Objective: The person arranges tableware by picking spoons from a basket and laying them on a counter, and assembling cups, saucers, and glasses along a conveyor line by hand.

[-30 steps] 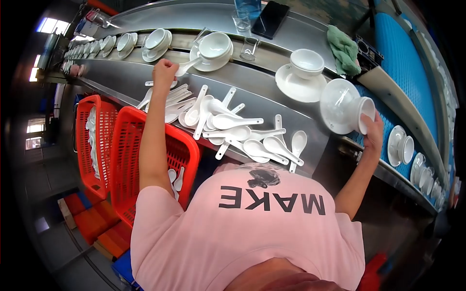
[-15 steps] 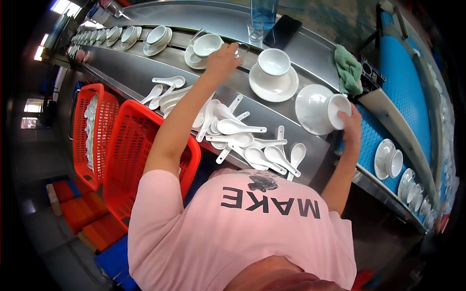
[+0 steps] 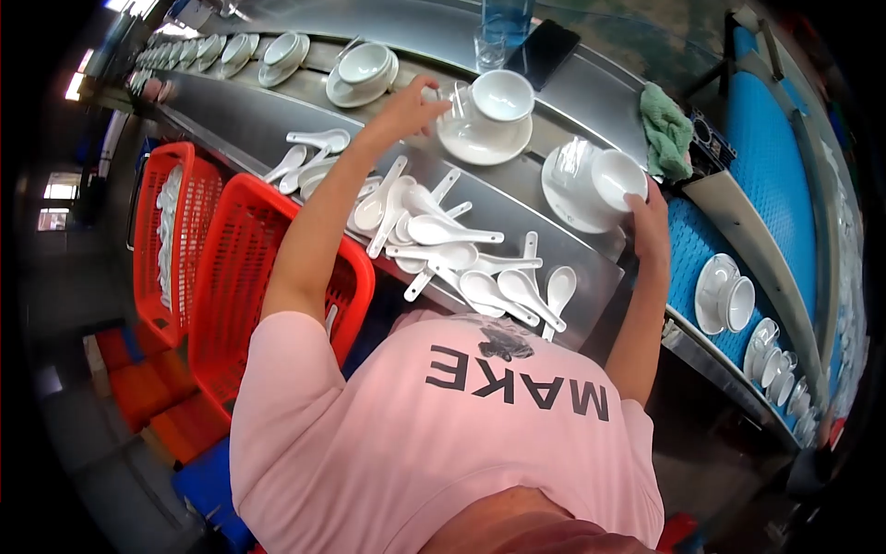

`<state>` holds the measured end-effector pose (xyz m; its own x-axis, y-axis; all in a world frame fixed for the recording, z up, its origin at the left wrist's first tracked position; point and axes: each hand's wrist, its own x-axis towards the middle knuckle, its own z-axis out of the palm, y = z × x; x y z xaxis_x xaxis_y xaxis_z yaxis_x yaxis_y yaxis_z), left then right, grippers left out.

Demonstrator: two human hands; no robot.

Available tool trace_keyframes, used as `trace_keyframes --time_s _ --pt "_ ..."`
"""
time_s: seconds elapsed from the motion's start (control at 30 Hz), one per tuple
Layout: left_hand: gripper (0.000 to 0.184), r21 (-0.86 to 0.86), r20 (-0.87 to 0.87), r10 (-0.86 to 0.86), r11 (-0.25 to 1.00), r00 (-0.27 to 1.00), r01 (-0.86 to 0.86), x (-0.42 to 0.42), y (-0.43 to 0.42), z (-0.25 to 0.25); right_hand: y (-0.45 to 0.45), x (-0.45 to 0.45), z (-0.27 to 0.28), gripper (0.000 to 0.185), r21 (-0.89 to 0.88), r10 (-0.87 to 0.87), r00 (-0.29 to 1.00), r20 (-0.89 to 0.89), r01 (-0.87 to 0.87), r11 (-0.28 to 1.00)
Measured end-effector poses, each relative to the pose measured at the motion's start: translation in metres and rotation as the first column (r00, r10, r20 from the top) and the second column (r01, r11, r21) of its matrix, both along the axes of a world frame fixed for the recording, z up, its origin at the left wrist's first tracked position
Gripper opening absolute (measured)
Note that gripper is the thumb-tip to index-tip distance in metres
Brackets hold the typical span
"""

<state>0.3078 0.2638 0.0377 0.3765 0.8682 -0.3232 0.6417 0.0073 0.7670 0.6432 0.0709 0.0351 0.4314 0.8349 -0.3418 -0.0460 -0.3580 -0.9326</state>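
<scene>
My left hand [image 3: 409,111] has its fingers apart beside a clear glass [image 3: 454,98], which is at the edge of a white saucer [image 3: 489,143] bearing a white bowl [image 3: 504,95]. Any contact with the glass is hard to make out. My right hand [image 3: 650,220] grips the rim of another white bowl [image 3: 616,178], thumb at the near edge and fingers behind. That bowl is on a white saucer [image 3: 565,198] with a clear glass [image 3: 577,161] on it. A loose pile of white spoons [image 3: 452,231] lies on the metal ledge in front of me.
More bowl-and-saucer sets [image 3: 363,74] line the conveyor to the left. A blue belt [image 3: 692,235] at right carries several sets. Behind are a phone [image 3: 546,54], a blue jug [image 3: 507,20] and a green cloth [image 3: 665,132]. Red baskets [image 3: 233,277] stand at left.
The sets on the conveyor have shifted left. My left hand's fingers have come apart beside the glass, now at the nearer set. My right hand has moved slightly left with its bowl.
</scene>
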Motion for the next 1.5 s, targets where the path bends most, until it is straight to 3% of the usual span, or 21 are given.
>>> trace_keyframes --time_s 0.07,0.13,0.17,0.23,0.33,0.37,0.47,0.53,0.63,0.7,0.77,0.83,0.93,0.97,1.07,1.17,1.27,1.33,1.4,1.47,1.5 --pt "0.030 0.096 0.040 -0.017 0.995 0.999 0.013 -0.020 0.004 0.006 0.010 0.001 -0.006 0.049 -0.097 0.119 0.993 0.004 -0.118 0.988" --pt "0.026 0.436 -0.159 -0.070 0.890 0.985 0.134 -0.058 0.018 0.000 0.014 -0.013 -0.004 0.048 0.028 0.131 0.990 -0.054 -0.130 0.991" --pt "0.026 0.463 -0.276 -0.059 0.866 0.959 0.186 -0.083 0.017 -0.001 0.015 -0.010 -0.009 0.048 0.073 0.188 0.979 -0.078 -0.183 0.980" --pt "0.027 0.494 -0.494 -0.025 0.814 0.869 0.305 -0.123 0.015 0.005 0.007 0.002 -0.003 0.047 0.046 0.185 0.975 0.121 -0.192 0.980" --pt "0.026 0.270 -0.523 -0.107 0.920 0.846 0.284 -0.144 0.006 0.011 -0.024 0.036 0.019 0.039 0.158 -0.064 0.947 0.313 0.015 0.987" --pt "0.023 0.286 -0.506 -0.133 0.906 0.852 0.311 -0.147 0.004 0.012 -0.039 0.058 0.022 0.036 0.180 -0.160 0.888 0.431 0.090 0.980" --pt "0.020 0.306 -0.483 -0.087 0.915 0.871 0.261 -0.147 0.000 0.021 -0.091 0.125 0.031 0.034 0.257 -0.369 0.569 0.735 0.270 0.928" --pt "0.020 0.466 -0.429 0.067 0.871 0.901 0.157 -0.141 -0.004 0.025 -0.129 0.167 0.035 0.038 0.067 -0.077 0.033 0.996 0.241 0.968" --pt "0.020 0.627 -0.183 0.239 0.776 0.954 -0.074 -0.130 0.001 0.030 -0.165 0.221 0.003 0.047 -0.302 0.005 0.695 0.719 0.306 0.903" --pt "0.023 0.637 -0.047 0.310 0.741 0.950 -0.210 -0.120 0.000 0.043 -0.169 0.206 -0.004 0.053 -0.257 -0.088 0.782 0.617 0.306 0.917" --pt "0.023 0.465 0.048 0.313 0.833 0.948 -0.299 -0.112 -0.001 0.037 -0.160 0.177 0.006 0.060 -0.237 -0.217 0.887 0.408 0.332 0.913" --pt "0.020 0.335 0.090 0.351 0.871 0.932 -0.360 -0.107 0.001 0.022 -0.163 0.174 -0.003 0.058 -0.108 -0.288 0.904 0.317 0.336 0.936" --pt "0.015 0.345 -0.219 0.354 0.900 0.909 -0.267 -0.098 0.000 0.008 -0.162 0.163 -0.013 0.054 0.042 -0.330 0.922 0.204 0.328 0.944" --pt "0.017 0.433 -0.284 0.361 0.875 0.888 -0.218 -0.099 0.005 -0.005 -0.159 0.156 -0.016 0.053 0.058 -0.338 0.926 0.169 0.333 0.941" --pt "0.014 0.169 -0.033 0.446 0.884 0.894 -0.435 -0.089 0.002 -0.004 -0.140 0.139 -0.021 0.051 0.090 -0.308 0.947 0.086 0.301 0.949" --pt "0.014 0.116 0.099 0.359 0.922 0.928 -0.369 -0.099 0.002 0.000 -0.107 0.106 -0.019 0.049 0.099 -0.254 0.966 0.049 0.248 0.964" --pt "0.019 0.436 -0.154 0.169 0.896 0.974 -0.087 -0.140 0.001 0.009 -0.073 0.076 -0.018 0.047 0.099 -0.174 0.984 0.036 0.170 0.980" --pt "0.025 0.461 -0.538 0.083 0.862 0.839 0.211 -0.175 -0.003 0.015 -0.052 0.062 -0.023 0.049 0.105 -0.120 0.993 -0.006 0.120 0.987" --pt "0.022 0.391 -0.683 -0.035 0.826 0.729 0.406 -0.210 -0.008 0.012 -0.034 0.048 -0.025 0.049 0.128 -0.033 0.999 -0.030 0.036 0.991" --pt "0.020 0.299 -0.672 -0.079 0.880 0.736 0.368 -0.240 -0.005 -0.006 -0.019 0.035 -0.033 0.047 0.178 0.008 0.998 -0.068 0.004 0.984" --pt "0.019 0.326 -0.591 -0.046 0.900 0.806 0.290 -0.237 -0.010 -0.001 -0.012 0.030 -0.040 0.046 0.200 0.052 0.998 -0.038 -0.043 0.979"
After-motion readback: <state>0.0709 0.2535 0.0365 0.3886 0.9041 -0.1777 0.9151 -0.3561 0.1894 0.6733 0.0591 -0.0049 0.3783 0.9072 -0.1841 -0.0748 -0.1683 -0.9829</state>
